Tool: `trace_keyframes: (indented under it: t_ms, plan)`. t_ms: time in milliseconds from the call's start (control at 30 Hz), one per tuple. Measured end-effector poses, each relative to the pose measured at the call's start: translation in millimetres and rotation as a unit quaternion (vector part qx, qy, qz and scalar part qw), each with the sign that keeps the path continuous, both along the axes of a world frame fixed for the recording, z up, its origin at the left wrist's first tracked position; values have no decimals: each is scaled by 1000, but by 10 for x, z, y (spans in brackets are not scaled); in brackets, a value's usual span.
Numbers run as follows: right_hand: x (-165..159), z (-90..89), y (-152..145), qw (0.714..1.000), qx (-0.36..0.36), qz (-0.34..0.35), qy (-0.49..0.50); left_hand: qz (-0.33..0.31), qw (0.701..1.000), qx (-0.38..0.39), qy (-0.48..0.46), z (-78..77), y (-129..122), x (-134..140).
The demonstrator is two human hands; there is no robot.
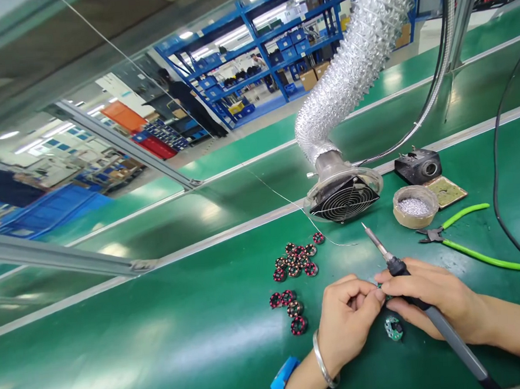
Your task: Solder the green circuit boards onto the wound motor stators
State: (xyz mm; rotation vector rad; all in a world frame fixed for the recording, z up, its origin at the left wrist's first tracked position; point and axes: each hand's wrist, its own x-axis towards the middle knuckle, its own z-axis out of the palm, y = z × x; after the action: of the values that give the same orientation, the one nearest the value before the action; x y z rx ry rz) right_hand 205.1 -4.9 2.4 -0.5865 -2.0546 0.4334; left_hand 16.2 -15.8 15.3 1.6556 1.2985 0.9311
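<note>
In the head view my right hand [438,298] is closed round a soldering iron [444,327], whose metal tip points up and away toward the fan. My left hand [349,318] is closed in a pinch, its fingertips meeting those of my right hand. Between them shows a sliver of a small green circuit board [379,287], mostly hidden by the fingers. Just below on the table lies a round green circuit board [394,328] with a dark part on it. Left of my hands are several small ring-shaped coils [298,325] in red, black and copper tones.
A fume extractor fan [346,201] hangs from a silver duct [345,72]. To its right stand a black soldering iron holder [418,166], a tub of silvery bits [414,205] and a sponge tray [447,192]. Green-handled cutters [479,251] lie nearby. A thin solder wire [305,215] dangles down; a black cable [498,168] runs right.
</note>
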Motion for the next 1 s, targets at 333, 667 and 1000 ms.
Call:
trace_keyframes:
  t_ms: [333, 667, 1000]
  plan:
    - [44, 33, 33, 999, -10, 16, -47, -8, 1000, -11, 19, -19, -5, -4]
    - [257, 98, 188, 997, -39, -47, -42, -148, 962, 214, 81, -47, 148, -129]
    - [192, 68, 196, 991, -109, 31, -67, -220, 882, 392, 141, -175, 142, -153]
